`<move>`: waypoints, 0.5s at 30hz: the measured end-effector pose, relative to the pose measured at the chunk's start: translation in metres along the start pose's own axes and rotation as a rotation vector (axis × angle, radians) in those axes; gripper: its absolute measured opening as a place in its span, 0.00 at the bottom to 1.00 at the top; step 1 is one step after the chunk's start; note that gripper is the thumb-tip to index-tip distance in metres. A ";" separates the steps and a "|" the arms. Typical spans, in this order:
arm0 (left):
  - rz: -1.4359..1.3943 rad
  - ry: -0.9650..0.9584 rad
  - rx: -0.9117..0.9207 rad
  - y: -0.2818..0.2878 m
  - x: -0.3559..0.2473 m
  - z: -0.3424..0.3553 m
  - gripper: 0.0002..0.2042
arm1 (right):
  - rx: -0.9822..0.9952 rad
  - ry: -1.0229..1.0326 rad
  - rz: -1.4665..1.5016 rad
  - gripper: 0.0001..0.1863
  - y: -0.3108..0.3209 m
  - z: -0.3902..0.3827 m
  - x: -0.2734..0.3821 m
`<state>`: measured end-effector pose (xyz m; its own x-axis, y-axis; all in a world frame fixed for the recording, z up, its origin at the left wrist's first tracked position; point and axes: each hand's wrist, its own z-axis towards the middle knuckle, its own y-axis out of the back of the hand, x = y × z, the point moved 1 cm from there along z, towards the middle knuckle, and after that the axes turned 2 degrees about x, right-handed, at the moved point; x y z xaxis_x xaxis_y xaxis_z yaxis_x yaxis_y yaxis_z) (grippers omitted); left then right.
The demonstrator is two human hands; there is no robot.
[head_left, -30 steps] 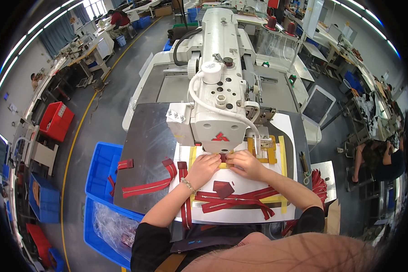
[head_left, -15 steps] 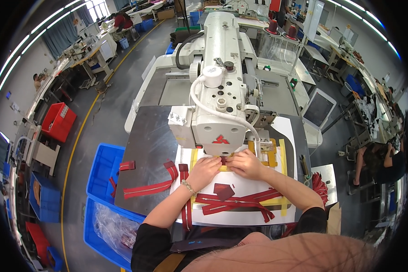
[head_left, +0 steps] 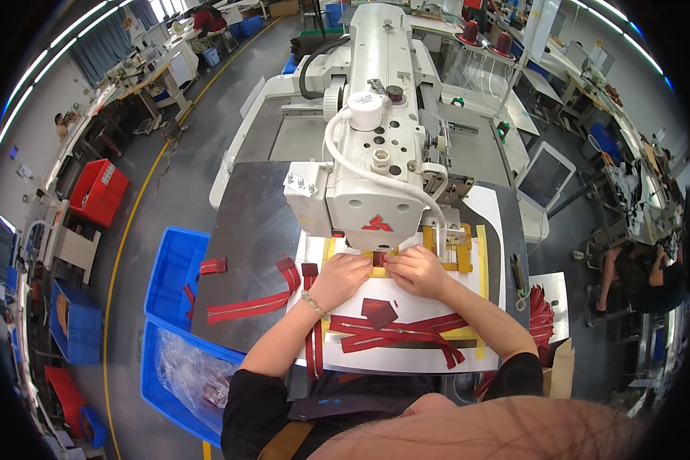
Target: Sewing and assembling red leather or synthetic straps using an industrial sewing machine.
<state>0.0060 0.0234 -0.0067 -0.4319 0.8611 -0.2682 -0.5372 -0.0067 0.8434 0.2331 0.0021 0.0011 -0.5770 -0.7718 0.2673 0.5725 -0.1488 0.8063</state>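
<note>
Left hand [head_left: 340, 280] and right hand [head_left: 419, 271], fingers curled narrow, are flanking the far red patch [head_left: 379, 260] from left and right, equally near, hiding any grip.

I am remotely watching through the person's [head_left: 257, 410] head-worn fisheye, which is facing down and forward. From the near side it is viewing the left hand [head_left: 343, 277] and right hand [head_left: 415, 271] closely, the sewing machine [head_left: 376, 192] standing farther off, the yellow floor line [head_left: 136, 203] bending at left.
</note>
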 end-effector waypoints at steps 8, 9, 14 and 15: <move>-0.053 0.006 -0.017 0.003 0.005 -0.004 0.07 | -0.055 -0.283 0.136 0.05 0.007 -0.021 0.000; -0.047 -0.002 -0.020 0.002 0.004 -0.004 0.06 | -0.037 -0.336 0.172 0.05 0.008 -0.024 0.003; -0.045 0.001 -0.011 0.003 -0.001 -0.004 0.04 | 0.025 -0.341 0.120 0.05 0.035 -0.042 0.031; -0.057 0.004 -0.006 0.004 -0.002 -0.002 0.04 | 0.029 -0.349 0.115 0.05 0.040 -0.048 0.034</move>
<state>0.0032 0.0205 -0.0042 -0.4036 0.8579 -0.3179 -0.5657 0.0390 0.8237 0.2646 -0.0596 0.0173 -0.6767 -0.5241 0.5170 0.6312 -0.0516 0.7739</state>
